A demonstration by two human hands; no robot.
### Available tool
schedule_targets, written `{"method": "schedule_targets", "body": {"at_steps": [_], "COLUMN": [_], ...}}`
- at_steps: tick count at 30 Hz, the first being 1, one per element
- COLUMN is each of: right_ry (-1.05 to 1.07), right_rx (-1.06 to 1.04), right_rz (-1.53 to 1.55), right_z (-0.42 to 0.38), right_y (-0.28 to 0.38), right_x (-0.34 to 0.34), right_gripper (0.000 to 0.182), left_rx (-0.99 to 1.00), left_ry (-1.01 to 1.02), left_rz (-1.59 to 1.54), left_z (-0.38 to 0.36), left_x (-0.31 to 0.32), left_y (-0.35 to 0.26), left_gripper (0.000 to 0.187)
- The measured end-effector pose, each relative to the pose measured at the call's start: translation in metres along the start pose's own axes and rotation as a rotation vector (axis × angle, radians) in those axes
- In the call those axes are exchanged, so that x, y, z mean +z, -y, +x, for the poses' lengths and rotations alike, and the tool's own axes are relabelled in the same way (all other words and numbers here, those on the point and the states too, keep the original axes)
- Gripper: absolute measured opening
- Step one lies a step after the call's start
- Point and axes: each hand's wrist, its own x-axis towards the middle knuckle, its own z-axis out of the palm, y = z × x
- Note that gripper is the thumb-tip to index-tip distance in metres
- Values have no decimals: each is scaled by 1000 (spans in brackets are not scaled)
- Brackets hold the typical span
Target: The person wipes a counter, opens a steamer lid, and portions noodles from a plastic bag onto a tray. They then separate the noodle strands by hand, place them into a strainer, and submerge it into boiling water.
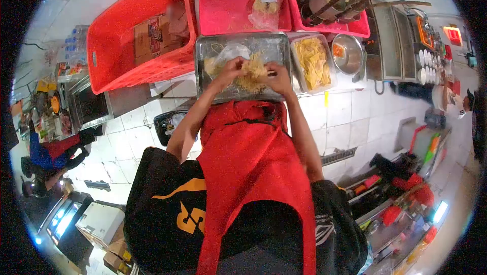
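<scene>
A metal tray [207, 46] lies in front of me with a clump of pale yellow noodles [252, 78] in it. My left hand [232, 71] has its fingers curled into the left side of the clump. On the opposite side, my right hand [278, 78] pinches the noodles' edge with bent fingers. A crumpled clear plastic bag [234, 52] lies in the tray behind my left hand. Loose strands and crumbs are scattered on the tray floor.
Right of the tray stand a container of flat yellow sheets [313, 64] and a steel bowl [350, 62]. Behind are a pink tray [223, 13] with bagged noodles [266, 8] and a pink bin [361, 27] of long-handled tools. A red crate [114, 36] holding a cardboard box is at left.
</scene>
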Motion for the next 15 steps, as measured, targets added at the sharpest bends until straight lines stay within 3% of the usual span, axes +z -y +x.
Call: {"method": "schedule_targets", "body": {"at_steps": [1,2,4,6,7,9,10,12,13,15], "right_ry": [-43,-45,83,77,57,31,59,84,81,42], "right_rx": [-162,-155,-8,-10,4,27,45,56,111,-67], "right_rz": [2,5,418,485,644,810,685,558,106,-690], "right_z": [-4,-6,-6,-13,-17,-22,-19,-8,-2,-3], "right_y": [7,10,16,33,43,40,28,-1,-20,-15], "right_x": [-5,-7,-14,-18,-20,-21,-28,-32,-31,-34], "right_gripper": [35,35,33,35,37,38,41,44,47,58], "left_rx": [31,65,34,84,83,382,383,409,414,352], "left_ry": [-24,-48,-76,-224,-223,-317,-316,-419,-417,-590], "left_rz": [-296,-591,-467,63,63,388,389,696,697,865], "left_z": [-3,-2,-2,-4,-2,0,-2,-6,-7,-7], "left_x": [0,-1,-8,-11,-17,-28,-33,-38,-39,-37], "left_y": [2,6,15,13,12,11,11,-3,-2,-4], "left_gripper": [32,30,31,32,32,34,34,39,39,37]}}
